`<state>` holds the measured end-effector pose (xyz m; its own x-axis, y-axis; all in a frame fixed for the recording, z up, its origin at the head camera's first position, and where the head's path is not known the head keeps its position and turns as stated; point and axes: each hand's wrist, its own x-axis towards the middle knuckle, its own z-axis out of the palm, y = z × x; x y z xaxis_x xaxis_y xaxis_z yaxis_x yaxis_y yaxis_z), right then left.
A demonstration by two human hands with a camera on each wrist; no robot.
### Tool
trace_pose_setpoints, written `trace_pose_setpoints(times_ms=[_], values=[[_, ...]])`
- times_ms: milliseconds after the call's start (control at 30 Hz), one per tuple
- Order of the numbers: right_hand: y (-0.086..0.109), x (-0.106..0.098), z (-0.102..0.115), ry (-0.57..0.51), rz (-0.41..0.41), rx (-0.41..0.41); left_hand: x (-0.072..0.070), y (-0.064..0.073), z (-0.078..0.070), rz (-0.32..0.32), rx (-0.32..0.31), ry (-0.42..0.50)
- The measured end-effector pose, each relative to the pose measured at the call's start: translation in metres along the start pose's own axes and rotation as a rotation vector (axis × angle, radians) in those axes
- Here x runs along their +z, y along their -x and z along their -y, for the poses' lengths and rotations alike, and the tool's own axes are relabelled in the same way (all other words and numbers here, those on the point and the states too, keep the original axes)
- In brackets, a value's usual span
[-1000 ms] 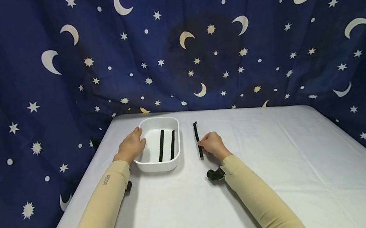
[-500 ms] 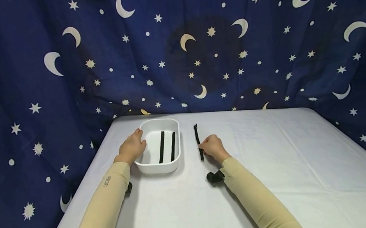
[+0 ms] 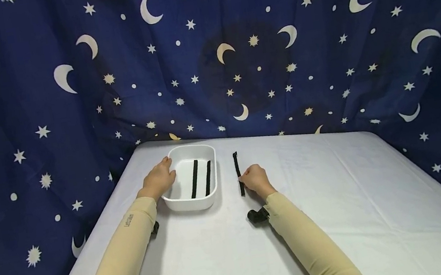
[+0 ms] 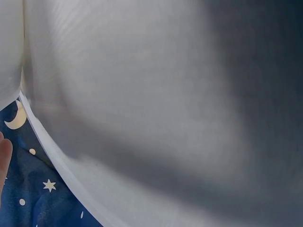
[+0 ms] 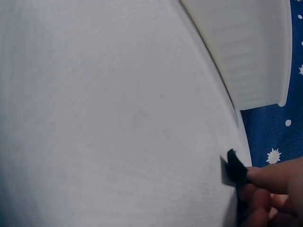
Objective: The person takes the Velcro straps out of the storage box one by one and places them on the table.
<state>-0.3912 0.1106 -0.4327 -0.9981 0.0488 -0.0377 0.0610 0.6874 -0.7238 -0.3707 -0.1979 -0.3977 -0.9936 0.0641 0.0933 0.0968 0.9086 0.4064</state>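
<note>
A white rectangular tub with rounded corners stands at the left of the table. My left hand holds its left wall, with the thumb over the rim; in the left wrist view only a bit of that hand shows. Two narrow black strips lie lengthwise inside, side by side and apart. Right of the tub, my right hand pinches another black strip between thumb and fingers, below its middle. In the right wrist view, one end of that strip juts past the fingertips, curled slightly above the cloth.
A white cloth covers the table. Behind it hangs a dark blue curtain with moons and stars. Black wrist cameras are strapped under the beige sleeves.
The head view has tilted up slightly, so the scene sits a little lower. Both hands, the tub and the strips keep nearly the same places.
</note>
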Motion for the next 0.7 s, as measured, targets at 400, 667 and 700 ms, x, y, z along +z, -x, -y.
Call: trace_pose_setpoints(times_ms=[400, 667, 700], values=[[0.0051, -0.0005, -0.0026, 0.046, -0.041, -0.047, 0.0013, 0.0005, 0.0015, -0.01, 0.011, -0.013], [0.0042, 0.0011, -0.0022, 0.008, -0.044, -0.043, 0.0015, -0.0006, 0.0023, -0.012, 0.015, -0.017], [0.0049, 0.001, -0.0019, 0.003, -0.043, -0.048, 0.0015, -0.0005, 0.002, -0.013, 0.014, -0.018]])
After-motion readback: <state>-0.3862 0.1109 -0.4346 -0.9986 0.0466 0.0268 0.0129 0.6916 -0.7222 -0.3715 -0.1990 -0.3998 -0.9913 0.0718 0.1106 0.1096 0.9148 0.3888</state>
